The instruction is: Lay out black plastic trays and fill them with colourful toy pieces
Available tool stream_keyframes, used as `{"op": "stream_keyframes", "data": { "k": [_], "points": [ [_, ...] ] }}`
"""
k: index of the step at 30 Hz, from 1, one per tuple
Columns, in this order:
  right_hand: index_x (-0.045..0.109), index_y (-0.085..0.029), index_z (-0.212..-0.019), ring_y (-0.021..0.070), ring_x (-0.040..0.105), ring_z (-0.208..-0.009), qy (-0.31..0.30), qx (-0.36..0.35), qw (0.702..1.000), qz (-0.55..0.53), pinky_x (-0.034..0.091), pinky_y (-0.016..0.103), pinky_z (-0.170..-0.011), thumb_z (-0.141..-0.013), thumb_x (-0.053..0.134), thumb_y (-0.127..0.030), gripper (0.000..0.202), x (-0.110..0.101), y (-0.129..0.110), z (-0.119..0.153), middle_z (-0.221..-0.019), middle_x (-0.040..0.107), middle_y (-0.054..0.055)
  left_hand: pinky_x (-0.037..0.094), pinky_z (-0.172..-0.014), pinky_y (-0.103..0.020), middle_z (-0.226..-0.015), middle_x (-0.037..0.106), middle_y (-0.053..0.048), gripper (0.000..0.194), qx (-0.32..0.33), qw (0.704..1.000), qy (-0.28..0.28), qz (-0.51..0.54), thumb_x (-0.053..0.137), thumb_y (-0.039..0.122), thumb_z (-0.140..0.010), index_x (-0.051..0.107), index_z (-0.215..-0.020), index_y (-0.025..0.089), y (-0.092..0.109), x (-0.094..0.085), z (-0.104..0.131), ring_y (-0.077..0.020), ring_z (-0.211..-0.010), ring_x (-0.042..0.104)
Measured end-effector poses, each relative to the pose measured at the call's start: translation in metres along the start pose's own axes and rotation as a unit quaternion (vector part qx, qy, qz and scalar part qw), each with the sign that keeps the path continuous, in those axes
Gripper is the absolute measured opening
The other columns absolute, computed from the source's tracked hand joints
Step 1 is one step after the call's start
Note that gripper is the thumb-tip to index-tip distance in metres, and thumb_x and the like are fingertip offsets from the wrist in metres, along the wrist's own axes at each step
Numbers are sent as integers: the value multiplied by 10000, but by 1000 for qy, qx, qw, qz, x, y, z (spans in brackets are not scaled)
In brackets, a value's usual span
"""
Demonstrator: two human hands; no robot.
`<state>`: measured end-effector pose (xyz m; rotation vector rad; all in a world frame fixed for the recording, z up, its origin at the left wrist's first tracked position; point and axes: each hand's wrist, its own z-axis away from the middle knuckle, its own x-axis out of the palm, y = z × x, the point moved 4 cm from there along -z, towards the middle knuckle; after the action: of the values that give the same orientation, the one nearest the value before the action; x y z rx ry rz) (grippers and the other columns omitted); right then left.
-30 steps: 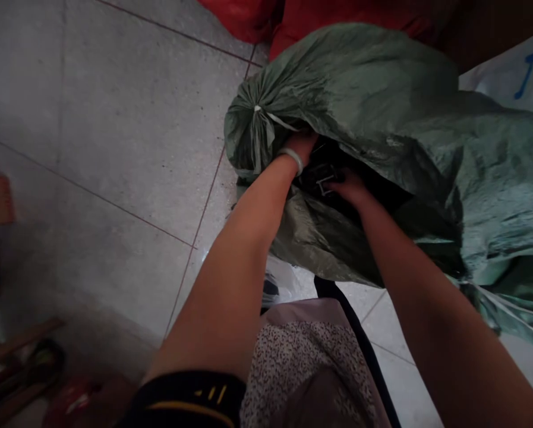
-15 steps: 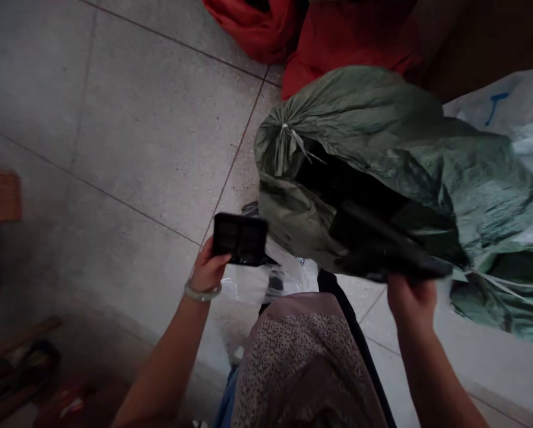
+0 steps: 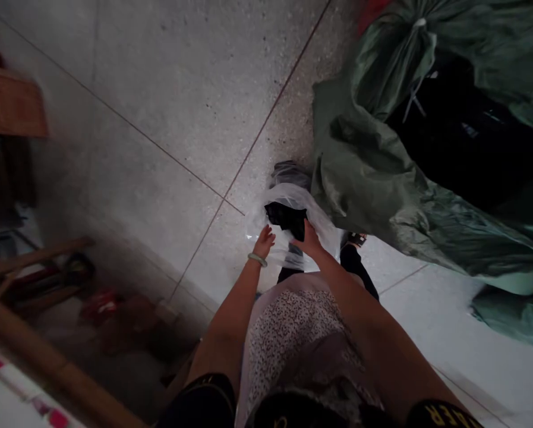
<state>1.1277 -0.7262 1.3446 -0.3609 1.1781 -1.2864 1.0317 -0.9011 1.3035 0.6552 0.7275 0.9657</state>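
Holding black pieces [image 3: 286,216] in clear bag [image 3: 323,224], dark contents [image 3: 475,154] in green sack [image 3: 368,172]

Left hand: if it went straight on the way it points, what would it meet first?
The left hand would likely meet the black item, though depth is unclear; the clear plastic bag could come first.

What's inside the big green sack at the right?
Through the opening in the green sack, black contents with a few pale glints show. Their shapes are too dark to tell; the sack's folds cover the rest.
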Motion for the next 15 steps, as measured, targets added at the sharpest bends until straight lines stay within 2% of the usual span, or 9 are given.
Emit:
{"op": "stream_keyframes", "data": {
  "k": [1, 3, 5, 7, 9, 10, 12, 14, 15],
  "points": [
    [549, -268, -1293, 287, 411, -1371, -8, -27, 1000, -7, 396, 453, -1105, -699, 699, -297, 613, -5, -4, 6, -1395, 537, 50, 449, -1019, -338, -1374, 511, -121, 536, 27, 999, 15, -13, 604, 179, -826, 442, -1335, 218, 0, -6, 0, -197, -1246, 510],
    [604, -294, -1223, 253, 487, -1315, -21, -92, 995, -32, 425, 417, -1086, -738, 668, -304, 489, -30, -16, 32, -1335, 589, 32, 352, -1112, -330, -1450, 412, -123, 572, 50, 990, 109, -72, 591, 211, -846, 372, -1375, 215, -4, -26, 3, -198, -1354, 397],
    [635, -328, -1155, 205, 575, -1217, -1, -141, 989, -51, 457, 380, -1057, -812, 589, -347, 346, -74, -31, 64, -1255, 642, 5, 296, -1150, -385, -1475, 332, -163, 719, 22, 967, 214, -133, 641, 294, -822, 256, -1421, 197, -13, -45, 7, -251, -1412, 306],
    [649, -329, -1091, 191, 605, -1159, 102, -167, 979, -55, 464, 395, -1044, -875, 501, -384, 268, -137, -46, 83, -1177, 674, 5, 272, -1150, -480, -1474, 271, -236, 925, -45, 956, 249, -147, 721, 367, -750, 150, -1444, 147, -24, -51, 10, -341, -1428, 255],
    [651, -295, -1036, 199, 629, -1104, 269, -148, 951, -40, 483, 415, -1012, -895, 464, -380, 249, -212, -52, 80, -1112, 690, 33, 233, -1156, -531, -1482, 222, -280, 1012, -46, 957, 246, -150, 750, 396, -710, 118, -1446, 106, -25, -46, 12, -387, -1439, 200],
    [639, -269, -1055, 201, 640, -1077, 333, -123, 934, -28, 498, 417, -988, -900, 444, -364, 267, -248, -50, 68, -1105, 689, 49, 221, -1165, -527, -1492, 215, -273, 1000, -8, 956, 248, -156, 745, 396, -712, 129, -1446, 112, -17, -40, 14, -377, -1446, 188],
    [603, -212, -1148, 199, 674, -989, 351, -60, 934, 7, 544, 404, -901, -902, 409, -299, 325, -312, -39, 25, -1094, 691, 81, 246, -1173, -483, -1502, 251, -209, 909, 129, 950, 233, -162, 715, 387, -737, 184, -1443, 175, 15, -20, 26, -324, -1442, 226],
    [581, -184, -1206, 203, 697, -898, 350, -1, 933, 86, 574, 406, -809, -920, 327, -247, 388, -364, -21, -22, -1058, 699, 99, 351, -1128, -439, -1453, 356, -151, 778, 290, 931, 172, -140, 678, 388, -772, 270, -1418, 238, 68, 12, 48, -282, -1378, 361],
    [594, -192, -1195, 216, 699, -892, 349, -2, 927, 139, 578, 418, -789, -924, 330, -261, 385, -383, -13, -41, -1052, 699, 99, 398, -1096, -421, -1414, 411, -133, 692, 361, 915, 130, -125, 649, 392, -800, 323, -1395, 252, 101, 31, 62, -267, -1332, 424]
  ]
}}
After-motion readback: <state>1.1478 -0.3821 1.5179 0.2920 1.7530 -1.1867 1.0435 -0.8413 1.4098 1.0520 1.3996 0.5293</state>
